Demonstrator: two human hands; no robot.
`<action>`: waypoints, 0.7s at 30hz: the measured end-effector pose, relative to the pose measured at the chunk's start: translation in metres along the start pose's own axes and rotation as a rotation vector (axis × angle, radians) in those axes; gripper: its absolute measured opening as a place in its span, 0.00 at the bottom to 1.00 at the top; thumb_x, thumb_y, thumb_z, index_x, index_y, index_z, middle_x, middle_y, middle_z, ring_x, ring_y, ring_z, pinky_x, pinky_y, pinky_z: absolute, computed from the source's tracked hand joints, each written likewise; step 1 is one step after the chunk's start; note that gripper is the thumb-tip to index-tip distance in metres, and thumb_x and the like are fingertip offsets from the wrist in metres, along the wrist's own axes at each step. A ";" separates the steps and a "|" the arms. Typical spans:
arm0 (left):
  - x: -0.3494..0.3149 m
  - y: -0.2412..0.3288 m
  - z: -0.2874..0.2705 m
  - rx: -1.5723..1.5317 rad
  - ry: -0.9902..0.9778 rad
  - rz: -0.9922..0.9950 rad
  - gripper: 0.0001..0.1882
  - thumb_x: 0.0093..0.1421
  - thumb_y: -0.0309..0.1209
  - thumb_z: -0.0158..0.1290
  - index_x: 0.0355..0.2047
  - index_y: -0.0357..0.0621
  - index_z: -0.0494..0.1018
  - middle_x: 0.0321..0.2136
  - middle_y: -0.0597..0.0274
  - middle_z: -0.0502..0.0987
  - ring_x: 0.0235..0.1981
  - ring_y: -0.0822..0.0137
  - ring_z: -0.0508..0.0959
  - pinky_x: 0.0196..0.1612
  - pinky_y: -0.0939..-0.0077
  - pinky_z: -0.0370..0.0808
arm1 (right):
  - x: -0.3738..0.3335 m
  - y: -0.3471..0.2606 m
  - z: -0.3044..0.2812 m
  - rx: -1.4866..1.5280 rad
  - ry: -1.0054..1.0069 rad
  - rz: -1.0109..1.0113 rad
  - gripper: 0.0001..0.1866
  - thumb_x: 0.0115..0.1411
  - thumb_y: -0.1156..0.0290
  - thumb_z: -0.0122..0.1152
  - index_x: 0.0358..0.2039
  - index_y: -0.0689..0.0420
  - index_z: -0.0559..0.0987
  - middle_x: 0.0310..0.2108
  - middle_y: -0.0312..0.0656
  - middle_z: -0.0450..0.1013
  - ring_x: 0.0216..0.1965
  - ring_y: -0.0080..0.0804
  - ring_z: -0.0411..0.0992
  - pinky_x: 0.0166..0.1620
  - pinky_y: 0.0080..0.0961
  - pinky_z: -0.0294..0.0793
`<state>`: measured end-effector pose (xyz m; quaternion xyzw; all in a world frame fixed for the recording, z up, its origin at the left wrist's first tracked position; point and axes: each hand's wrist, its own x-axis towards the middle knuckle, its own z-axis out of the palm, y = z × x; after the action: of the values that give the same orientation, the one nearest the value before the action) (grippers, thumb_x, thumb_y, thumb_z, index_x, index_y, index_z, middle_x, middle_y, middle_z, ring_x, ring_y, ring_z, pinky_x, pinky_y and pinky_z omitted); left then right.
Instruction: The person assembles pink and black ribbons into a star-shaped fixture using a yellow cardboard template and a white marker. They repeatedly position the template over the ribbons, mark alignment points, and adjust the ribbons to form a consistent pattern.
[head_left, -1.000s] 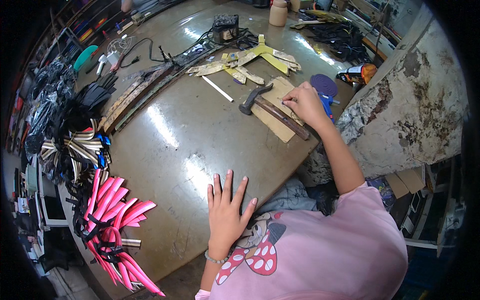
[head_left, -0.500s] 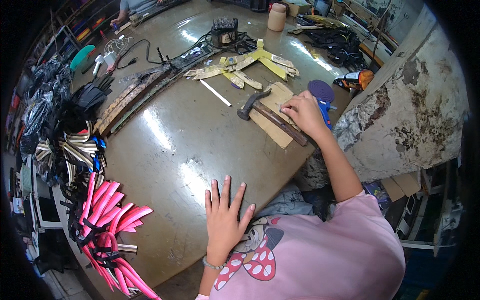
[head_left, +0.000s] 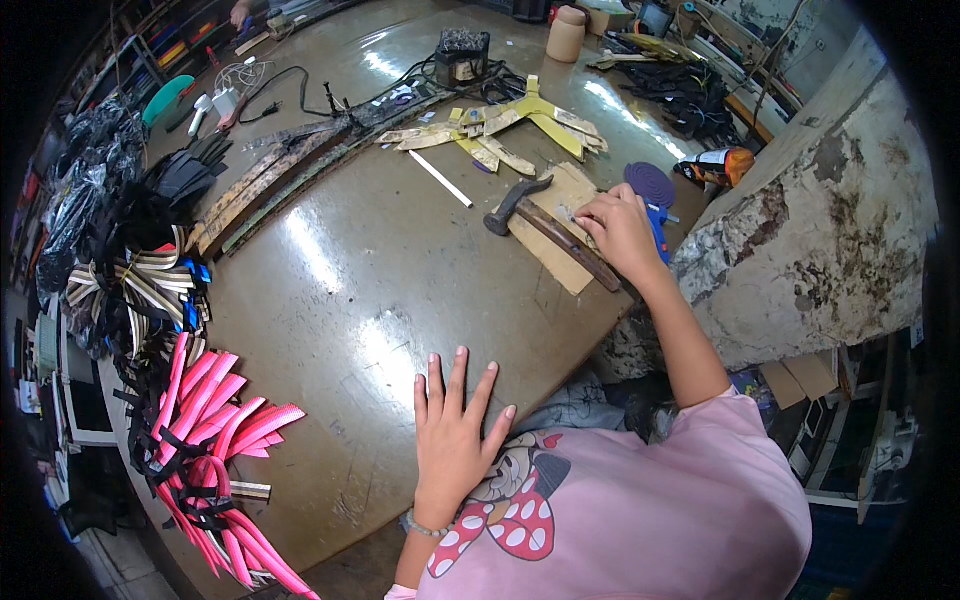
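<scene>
My left hand lies flat on the table near its front edge, fingers spread, holding nothing. Over a flat tan board, my right hand has its thumb and fingers pinched together. Whatever sits in that pinch is too small to make out. A hammer with a dark head and brown wooden handle rests across the board, just left of the right hand. Beyond that hand lie a purple coil and a blue object, partly hidden by it.
Bundles of pink straps and striped straps line the left edge. Yellow strips, a white stick and long worn bars occupy the middle and back. A stained wall borders the right side.
The view has shifted slightly. My right hand stays pinched over the board, and my left hand remains flat on the table. The person at the far left has mostly left view.
</scene>
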<state>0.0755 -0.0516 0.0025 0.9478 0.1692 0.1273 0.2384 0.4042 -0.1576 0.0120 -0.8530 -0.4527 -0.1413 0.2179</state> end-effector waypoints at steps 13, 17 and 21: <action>-0.001 0.000 0.001 -0.008 0.020 0.005 0.28 0.61 0.44 0.56 0.61 0.53 0.71 0.68 0.49 0.60 0.70 0.39 0.54 0.69 0.44 0.48 | -0.008 -0.005 0.008 -0.083 0.066 -0.078 0.05 0.50 0.75 0.65 0.29 0.57 0.84 0.30 0.39 0.76 0.42 0.40 0.69 0.46 0.36 0.67; -0.001 0.000 0.001 -0.010 0.027 0.009 0.28 0.61 0.44 0.56 0.61 0.53 0.72 0.67 0.49 0.61 0.69 0.39 0.55 0.69 0.44 0.48 | -0.009 -0.008 0.007 -0.140 -0.006 -0.039 0.05 0.53 0.75 0.65 0.31 0.59 0.84 0.32 0.39 0.78 0.43 0.40 0.69 0.48 0.35 0.68; -0.001 0.000 0.001 -0.005 0.027 0.011 0.28 0.61 0.44 0.56 0.61 0.53 0.72 0.67 0.49 0.61 0.69 0.39 0.55 0.69 0.43 0.48 | -0.012 -0.012 0.010 -0.111 0.043 -0.006 0.05 0.54 0.75 0.64 0.31 0.59 0.84 0.32 0.40 0.77 0.43 0.41 0.69 0.48 0.36 0.69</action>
<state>0.0753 -0.0524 0.0017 0.9464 0.1669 0.1420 0.2375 0.3882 -0.1557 0.0011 -0.8593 -0.4418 -0.1851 0.1796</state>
